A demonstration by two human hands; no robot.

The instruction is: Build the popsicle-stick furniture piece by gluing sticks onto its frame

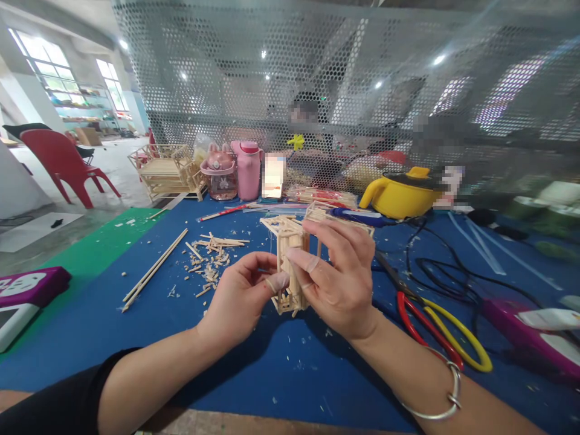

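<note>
A small model built of thin wooden sticks (294,275) is held up above the blue table, between my two hands. My left hand (242,293) grips its lower left side, thumb in front and fingers curled behind. Across its right side lies my right hand (339,272), thumb and fingers closed on the upper part, with pale wraps on some fingertips. Part of the model is hidden behind my fingers. To the left lies a scatter of short cut stick pieces (211,260). Two long wooden sticks (154,269) rest farther left.
Scissors with red and yellow handles (430,326) lie by my right forearm, near black cables (435,272). Behind stand a yellow pot (405,196), a pink bottle (249,172), a phone (272,178) and a larger stick model (170,169). A perforated metal screen (249,78) rises beyond.
</note>
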